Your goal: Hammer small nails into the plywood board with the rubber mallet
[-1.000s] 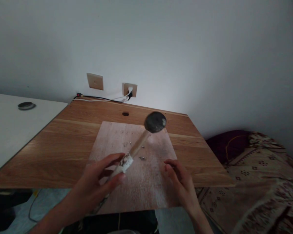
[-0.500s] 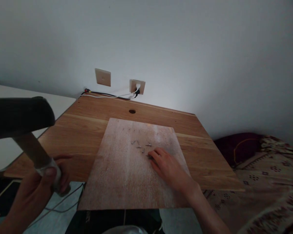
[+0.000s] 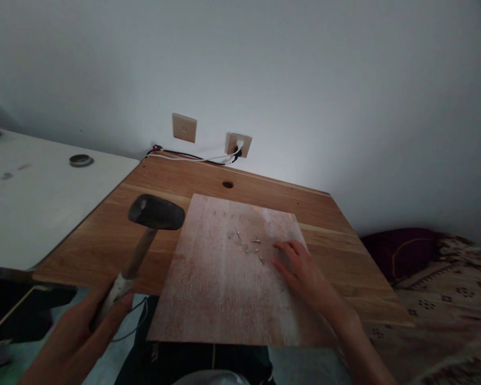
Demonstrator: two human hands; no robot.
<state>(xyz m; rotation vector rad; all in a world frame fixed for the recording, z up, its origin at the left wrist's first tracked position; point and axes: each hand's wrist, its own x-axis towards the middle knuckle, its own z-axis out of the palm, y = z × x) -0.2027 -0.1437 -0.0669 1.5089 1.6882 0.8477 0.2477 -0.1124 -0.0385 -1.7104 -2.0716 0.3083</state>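
My left hand (image 3: pixel 86 326) is closed round the white-wrapped handle of a mallet (image 3: pixel 156 212), whose dark head is raised at the left of a plywood board (image 3: pixel 208 299). Several small metal screws or nails (image 3: pixel 256 240) lie loose near the middle of the board. A row of small dots, perhaps holes or fastener heads, runs along its far part. My right hand (image 3: pixel 300 267) hovers at or just over the board, right of the loose pieces, with its fingers apart and nothing visible in them.
The board lies on a wooden tabletop (image 3: pixel 336 256) with a cable hole (image 3: pixel 227 184). At the left stands a white table (image 3: pixel 44 214) bearing a round dark-topped object (image 3: pixel 81 160). Cables run to a wall socket (image 3: pixel 238 145). Patterned fabric (image 3: pixel 444 299) lies at the right.
The mallet has come down and away from me, toward the board's left edge. My right hand has drawn back rightward, its fingers opening; another metal piece now lies where they were.
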